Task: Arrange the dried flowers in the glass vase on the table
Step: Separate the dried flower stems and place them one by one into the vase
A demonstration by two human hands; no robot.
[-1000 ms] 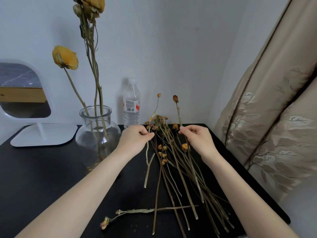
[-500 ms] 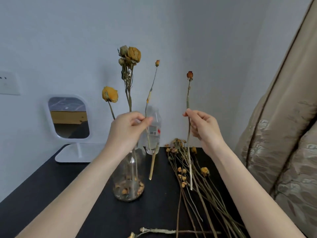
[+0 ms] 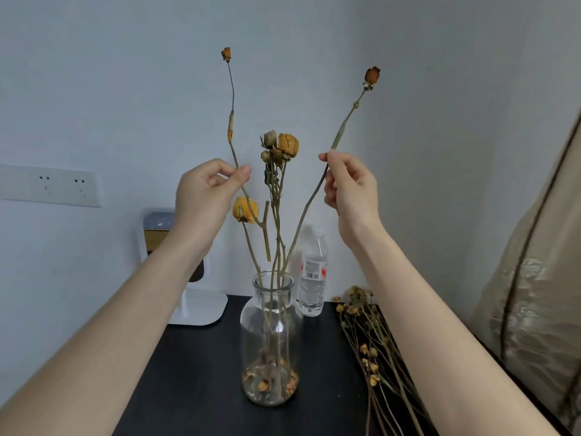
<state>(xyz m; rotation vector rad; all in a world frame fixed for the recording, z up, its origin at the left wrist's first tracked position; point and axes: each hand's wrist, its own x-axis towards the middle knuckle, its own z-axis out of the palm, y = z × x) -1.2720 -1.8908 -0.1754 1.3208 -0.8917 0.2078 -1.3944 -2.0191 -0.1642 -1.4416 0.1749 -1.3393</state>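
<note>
A clear glass vase (image 3: 272, 328) stands on the black table (image 3: 195, 379), with dried yellow roses (image 3: 284, 145) standing in it and loose petals at its bottom. My left hand (image 3: 206, 196) pinches a thin dried stem (image 3: 232, 99) topped by a small orange bud; its lower end hangs just above the vase mouth. My right hand (image 3: 352, 190) pinches a second stem (image 3: 347, 118) with a red-orange bud, and its lower end reaches the vase mouth. Both hands are raised above the vase, one on each side.
A pile of dried flowers (image 3: 374, 350) lies on the table right of the vase. A water bottle (image 3: 312, 275) stands behind it, a white mirror stand (image 3: 198, 306) at the back left. A curtain (image 3: 540, 294) hangs on the right.
Both hands have lifted their stems from the pile and carried them up and over the vase. The right stem's lower end now meets the vase mouth.
</note>
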